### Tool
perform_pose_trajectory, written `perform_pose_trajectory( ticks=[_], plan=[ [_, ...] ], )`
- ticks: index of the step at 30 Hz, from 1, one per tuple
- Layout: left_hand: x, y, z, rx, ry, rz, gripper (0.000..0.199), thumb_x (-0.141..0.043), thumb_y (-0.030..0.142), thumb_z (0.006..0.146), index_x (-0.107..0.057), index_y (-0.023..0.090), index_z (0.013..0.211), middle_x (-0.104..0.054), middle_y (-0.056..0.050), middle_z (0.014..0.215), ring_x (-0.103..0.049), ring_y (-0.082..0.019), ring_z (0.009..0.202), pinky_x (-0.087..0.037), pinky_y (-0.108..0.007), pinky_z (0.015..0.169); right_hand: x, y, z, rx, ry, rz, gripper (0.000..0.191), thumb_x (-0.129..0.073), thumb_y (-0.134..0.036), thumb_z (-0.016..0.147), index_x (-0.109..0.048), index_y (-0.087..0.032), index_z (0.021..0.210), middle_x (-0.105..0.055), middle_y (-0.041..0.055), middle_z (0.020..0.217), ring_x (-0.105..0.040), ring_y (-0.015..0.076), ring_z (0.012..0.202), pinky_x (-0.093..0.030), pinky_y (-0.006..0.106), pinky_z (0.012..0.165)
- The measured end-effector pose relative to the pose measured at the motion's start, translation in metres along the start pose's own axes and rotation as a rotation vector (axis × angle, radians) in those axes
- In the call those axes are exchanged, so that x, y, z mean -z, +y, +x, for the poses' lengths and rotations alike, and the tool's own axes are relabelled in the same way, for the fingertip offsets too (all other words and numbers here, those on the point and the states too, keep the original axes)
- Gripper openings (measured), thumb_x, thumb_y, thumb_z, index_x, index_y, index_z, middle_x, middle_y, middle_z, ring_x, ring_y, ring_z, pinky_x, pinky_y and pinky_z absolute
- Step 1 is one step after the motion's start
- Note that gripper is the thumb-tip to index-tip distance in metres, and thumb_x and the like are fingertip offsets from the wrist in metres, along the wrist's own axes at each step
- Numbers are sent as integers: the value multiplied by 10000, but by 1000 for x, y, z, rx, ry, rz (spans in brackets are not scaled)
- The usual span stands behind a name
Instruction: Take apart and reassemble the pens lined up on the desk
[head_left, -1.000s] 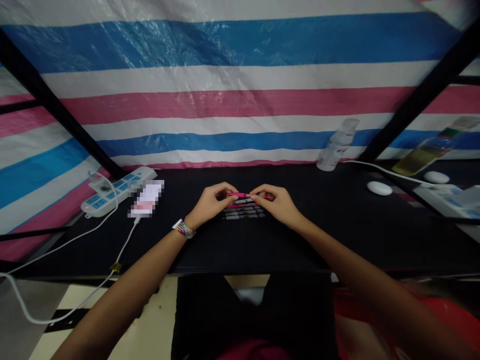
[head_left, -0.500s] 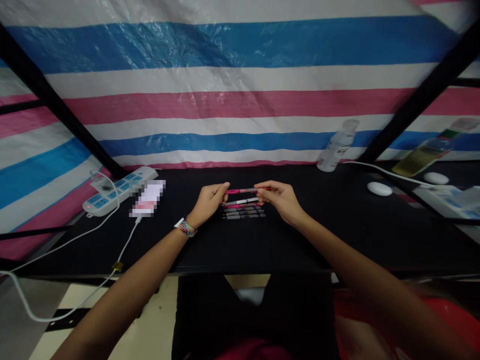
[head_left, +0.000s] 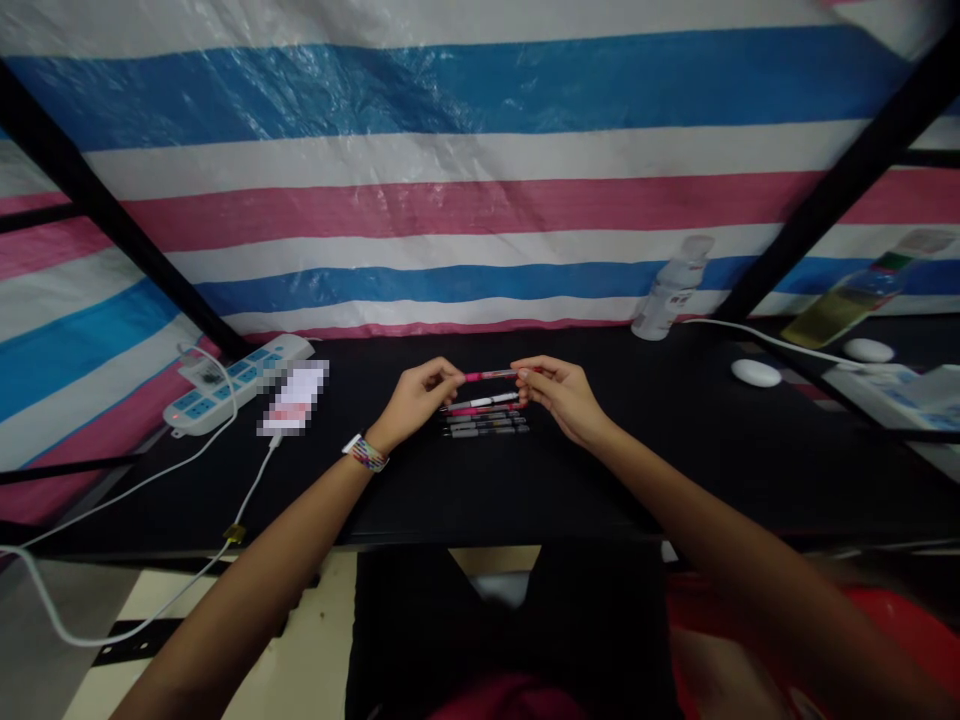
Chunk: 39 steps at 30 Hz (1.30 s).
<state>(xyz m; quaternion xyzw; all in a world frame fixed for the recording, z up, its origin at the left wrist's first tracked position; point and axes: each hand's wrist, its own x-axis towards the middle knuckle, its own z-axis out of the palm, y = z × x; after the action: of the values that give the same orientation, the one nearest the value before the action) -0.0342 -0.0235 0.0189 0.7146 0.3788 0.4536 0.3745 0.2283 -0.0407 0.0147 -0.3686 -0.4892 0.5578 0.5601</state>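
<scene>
A pink pen [head_left: 487, 375] is held level between my two hands, just beyond a row of other pens. My left hand [head_left: 422, 397] pinches its left end between thumb and fingers. At the right end, the fingers of my right hand [head_left: 559, 397] are closed on it too. Nearer to me lie a white pen [head_left: 492, 399], another pink pen [head_left: 484, 409] and several clear-barrelled pens [head_left: 484, 431], roughly parallel on the black table [head_left: 480, 490]. My right fingertips hide part of the white pen's end.
On the left are a power strip [head_left: 240, 384], a phone [head_left: 295, 397] and its white cable [head_left: 253, 480]. A clear bottle [head_left: 672, 288], a white mouse-shaped object [head_left: 756, 373] and a bottle of yellow liquid [head_left: 844, 308] stand or lie on the right. Striped sheeting [head_left: 450, 210] hangs behind.
The pink pen has risen slightly and shifted a little to the right, with both hands still on it. The row of pens looks the same.
</scene>
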Motion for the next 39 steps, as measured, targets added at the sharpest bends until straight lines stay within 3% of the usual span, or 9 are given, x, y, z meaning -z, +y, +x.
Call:
perform_pose_trajectory(
  ticks=[2,5,9,13,15,18,23,26,39],
  plan=[
    [1,0,0,11,-8,17,363,-693,505,1024,-753,178,881,-661,-10,697,-612,-124,619,-511,-244,628,0,-1,0,-5,-1,0,375,-982,-448,731,-853,-203,983,-730,29,804,-656,156,696,-599,356,707],
    [1,-1,0,-14,3,13,289,-812,472,938,-767,191,983,-691,-7,762,-634,-127,645,-518,-241,632,0,-1,1,-3,8,4,369,-979,-448,726,-847,-207,973,-724,26,805,-649,156,694,-596,362,709],
    [0,-2,2,31,9,33,443,-643,540,1049,-729,180,806,-614,-2,597,-578,-119,554,-483,-241,581,1,-1,1,-14,2,6,361,-978,-441,726,-850,-212,974,-718,27,800,-644,158,698,-593,365,711],
    [1,-2,3,15,16,-69,365,-871,493,870,-748,192,1035,-696,-2,756,-632,-125,619,-507,-237,595,1,-1,0,-5,22,6,372,-982,-446,717,-844,-208,966,-723,27,810,-647,156,704,-588,362,718],
    [2,-1,3,32,28,-4,387,-774,542,954,-725,175,843,-656,-3,663,-600,-117,587,-487,-237,597,1,-2,0,-4,19,10,375,-983,-446,718,-840,-204,968,-722,28,809,-647,157,704,-585,363,715],
    [4,-2,3,59,61,93,610,-579,603,1068,-632,177,635,-563,-2,516,-528,-109,513,-440,-243,569,1,-3,1,-4,25,28,362,-984,-428,713,-839,-202,955,-722,32,805,-639,157,703,-580,366,713],
    [5,-10,8,32,147,-45,319,-794,499,929,-737,184,923,-679,-5,689,-663,-135,616,-509,-239,578,5,-6,4,-17,73,81,310,-961,-406,715,-833,-202,911,-694,29,765,-626,164,717,-565,355,698],
    [7,-15,10,25,169,-89,285,-818,416,897,-739,188,1047,-716,-19,766,-731,-155,713,-553,-243,615,9,-8,6,-25,95,96,269,-934,-383,730,-825,-207,902,-674,24,749,-616,164,712,-555,352,691],
    [7,-11,11,-2,234,-102,245,-820,324,854,-707,182,1018,-730,-36,904,-758,-150,736,-551,-231,593,11,-10,6,-9,125,75,209,-882,-347,751,-814,-222,904,-660,23,745,-604,170,714,-538,354,686]
  ],
)
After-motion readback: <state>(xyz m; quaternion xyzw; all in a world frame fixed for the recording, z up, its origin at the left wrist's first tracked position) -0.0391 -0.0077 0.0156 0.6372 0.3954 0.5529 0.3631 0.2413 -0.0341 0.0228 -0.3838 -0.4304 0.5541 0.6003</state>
